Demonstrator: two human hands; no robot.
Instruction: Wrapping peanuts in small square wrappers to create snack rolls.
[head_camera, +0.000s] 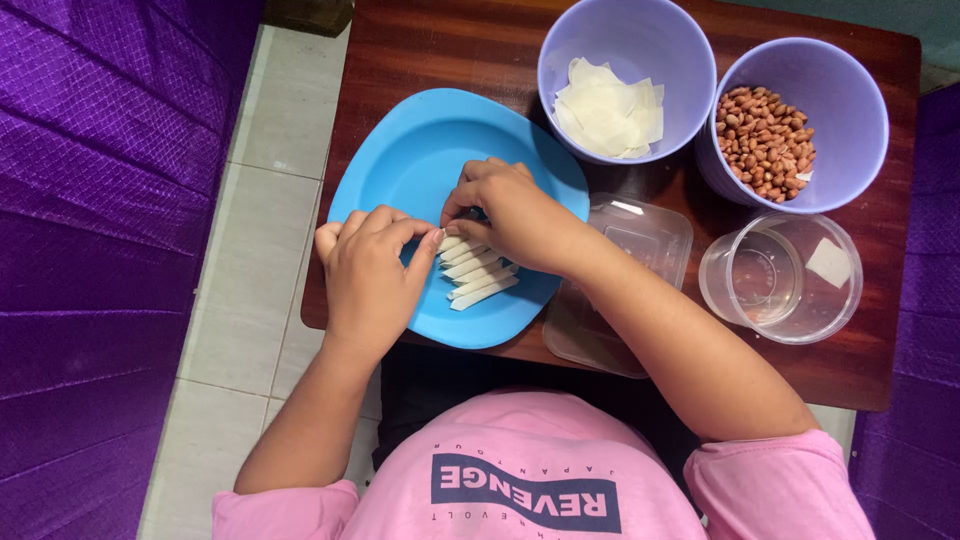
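Both hands (440, 245) pinch pale, seemingly doughy rolls (478, 275).

Wooden table (860, 370), tiled floor (260, 260), purple upholstery (100, 200)

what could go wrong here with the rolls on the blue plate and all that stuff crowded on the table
1. The blue plate seems to hang over the table's near edge; pressing there with the left hand could tip it and spill the white rolls.
2. The right hand works beside the finished rolls and might nudge or squash them.
3. The right forearm crosses the clear lidded box, near the clear cup; a wide move may knock either.
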